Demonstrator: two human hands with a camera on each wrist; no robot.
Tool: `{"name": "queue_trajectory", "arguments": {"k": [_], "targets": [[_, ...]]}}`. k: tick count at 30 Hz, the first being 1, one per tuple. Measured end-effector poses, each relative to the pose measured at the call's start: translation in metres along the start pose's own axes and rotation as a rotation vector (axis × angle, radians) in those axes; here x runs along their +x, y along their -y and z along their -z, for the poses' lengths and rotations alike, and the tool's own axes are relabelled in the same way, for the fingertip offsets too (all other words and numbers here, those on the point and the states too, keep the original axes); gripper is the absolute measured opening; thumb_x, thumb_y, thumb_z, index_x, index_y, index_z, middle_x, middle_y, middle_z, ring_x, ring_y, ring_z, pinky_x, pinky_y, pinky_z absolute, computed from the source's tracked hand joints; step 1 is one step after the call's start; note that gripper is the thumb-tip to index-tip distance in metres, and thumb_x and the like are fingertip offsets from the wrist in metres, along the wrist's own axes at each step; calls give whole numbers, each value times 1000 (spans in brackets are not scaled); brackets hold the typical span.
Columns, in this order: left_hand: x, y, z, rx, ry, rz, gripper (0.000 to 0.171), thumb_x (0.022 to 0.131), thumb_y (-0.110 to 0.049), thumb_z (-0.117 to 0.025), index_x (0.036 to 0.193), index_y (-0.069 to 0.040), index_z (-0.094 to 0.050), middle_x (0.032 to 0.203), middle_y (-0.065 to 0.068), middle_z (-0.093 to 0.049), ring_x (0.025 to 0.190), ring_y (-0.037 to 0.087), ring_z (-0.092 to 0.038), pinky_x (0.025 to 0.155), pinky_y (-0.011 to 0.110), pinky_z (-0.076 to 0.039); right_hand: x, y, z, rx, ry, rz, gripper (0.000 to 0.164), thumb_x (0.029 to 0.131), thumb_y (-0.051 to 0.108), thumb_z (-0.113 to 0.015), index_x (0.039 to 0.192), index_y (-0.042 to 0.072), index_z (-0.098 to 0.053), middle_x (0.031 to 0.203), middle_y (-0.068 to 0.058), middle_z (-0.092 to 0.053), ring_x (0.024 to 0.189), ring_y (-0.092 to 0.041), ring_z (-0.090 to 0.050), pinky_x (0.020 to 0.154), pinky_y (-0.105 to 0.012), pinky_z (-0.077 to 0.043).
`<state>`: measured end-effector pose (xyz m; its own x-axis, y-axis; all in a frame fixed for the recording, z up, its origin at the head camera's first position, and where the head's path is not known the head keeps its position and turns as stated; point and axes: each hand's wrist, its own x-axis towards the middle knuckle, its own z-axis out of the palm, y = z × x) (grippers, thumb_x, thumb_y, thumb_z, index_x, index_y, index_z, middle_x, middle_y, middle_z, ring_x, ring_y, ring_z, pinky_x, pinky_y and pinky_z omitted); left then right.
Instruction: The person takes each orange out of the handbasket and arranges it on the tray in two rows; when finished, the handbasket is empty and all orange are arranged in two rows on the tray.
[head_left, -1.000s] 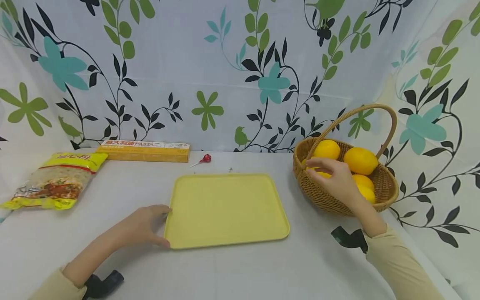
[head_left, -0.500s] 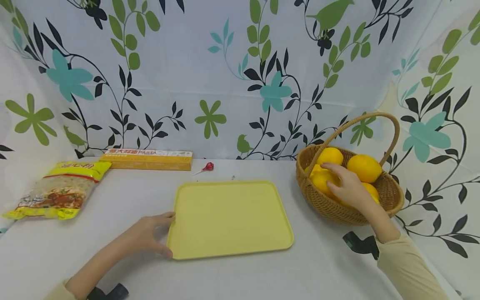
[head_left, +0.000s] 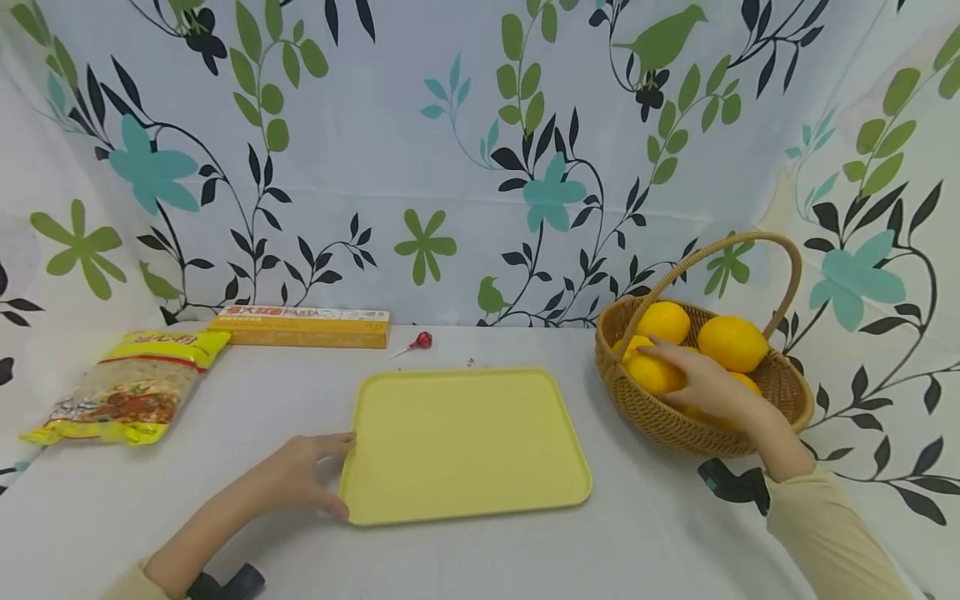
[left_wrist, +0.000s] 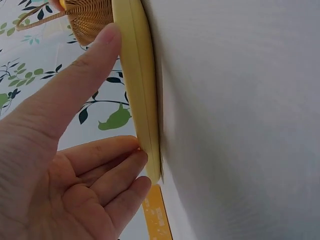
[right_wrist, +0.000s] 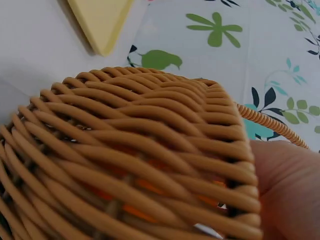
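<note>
A shallow yellow tray (head_left: 465, 446) lies on the white-covered table. My left hand (head_left: 300, 475) touches its left edge; the left wrist view shows the thumb (left_wrist: 95, 57) stretched out and fingertips against the tray's side wall. At the right stands a wicker basket (head_left: 637, 425) with a tall handle, holding several yellow lemons. My right hand (head_left: 708, 383) reaches inside and holds the front-left lemon (head_left: 654, 373), fingers over its top and thumb at its lower side. In the right wrist view the wicker wall covers most of that hand and the fruit.
A bag of dry noodles (head_left: 135, 387) with yellow ends lies at the left. Behind the tray are a long orange pasta box (head_left: 307, 327) and a red lollipop (head_left: 422, 341). A cloth with printed leaves (head_left: 337, 167) hangs along the back.
My right hand has come down from above the lemons onto the front-left one, its fingers closing around it. The left hand stays at the tray's edge. The head view has shifted slightly.
</note>
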<state>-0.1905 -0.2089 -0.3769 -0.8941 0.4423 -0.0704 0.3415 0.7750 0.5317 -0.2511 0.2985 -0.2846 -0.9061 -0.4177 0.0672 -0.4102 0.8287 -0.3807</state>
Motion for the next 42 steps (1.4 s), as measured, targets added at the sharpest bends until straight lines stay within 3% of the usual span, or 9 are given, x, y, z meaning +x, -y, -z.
{"name": "queue_trajectory", "arguments": {"k": [3, 8, 11, 15, 20, 24, 34, 37, 42], "targets": [[-1, -1, 0, -12, 3, 4, 93, 51, -49, -78, 122, 5, -51, 126, 20, -47, 116, 39, -41, 94, 51, -34, -1, 0, -2, -22, 5, -1, 63, 75, -3, -65, 133, 6, -40, 139, -20, -30, 122, -41, -28, 98, -58, -23], [-1, 2, 0, -12, -6, -8, 93, 51, -49, -78, 121, 6, -51, 126, 20, -47, 116, 39, -41, 94, 51, -35, 1, 0, -5, -104, -93, 53, 59, 69, 1, -73, 122, 2, -48, 123, -20, -48, 113, -39, -38, 95, -57, -28], [0, 3, -1, -4, -1, -18, 93, 51, -49, -78, 121, 6, -51, 127, 21, -46, 116, 39, -41, 94, 51, -35, 1, -2, -6, -177, -148, 69, 65, 68, 11, -76, 123, 0, -46, 119, -22, -48, 109, -40, -40, 92, -57, -31], [1, 5, -3, -3, 7, -24, 94, 51, -50, -77, 122, 6, -50, 128, 20, -45, 116, 39, -40, 94, 51, -35, -4, -4, -6, -204, -195, 7, 75, 66, 22, -77, 126, -5, -41, 114, -27, -42, 103, -43, -40, 86, -59, -35], [1, 4, -4, -6, 11, -21, 94, 51, -51, -76, 122, 4, -51, 129, 19, -45, 117, 38, -40, 94, 51, -35, -10, -4, -2, -103, -226, -98, 79, 67, 23, -75, 124, -11, -34, 114, -29, -39, 99, -43, -42, 83, -59, -38], [1, 2, -3, 2, 15, -16, 93, 51, -51, -76, 122, 5, -51, 129, 20, -44, 117, 38, -39, 94, 51, -34, -13, -4, 0, -5, -246, -135, 83, 68, 23, -75, 126, -12, -27, 115, -30, -39, 98, -42, -42, 83, -58, -38], [1, 8, -2, -6, 16, -42, 94, 53, -51, -76, 123, 6, -49, 129, 21, -44, 118, 38, -39, 95, 51, -34, -25, 3, 3, 139, -328, -136, 84, 73, 34, -73, 134, -4, -28, 122, -27, -38, 100, -41, -41, 81, -58, -38], [1, 7, -1, 1, 8, -53, 94, 53, -52, -75, 123, 6, -49, 129, 20, -45, 117, 38, -40, 94, 51, -34, -25, 8, 2, 219, -336, -124, 83, 74, 29, -73, 134, -4, -25, 124, -29, -34, 101, -42, -40, 81, -55, -38], [0, 9, -3, 25, -11, -89, 92, 55, -52, -75, 122, 6, -51, 127, 19, -47, 115, 38, -42, 93, 50, -36, -21, 22, -8, 324, -383, -51, 78, 72, 16, -75, 128, -3, -24, 125, -23, -34, 102, -37, -42, 80, -42, -43]]}}
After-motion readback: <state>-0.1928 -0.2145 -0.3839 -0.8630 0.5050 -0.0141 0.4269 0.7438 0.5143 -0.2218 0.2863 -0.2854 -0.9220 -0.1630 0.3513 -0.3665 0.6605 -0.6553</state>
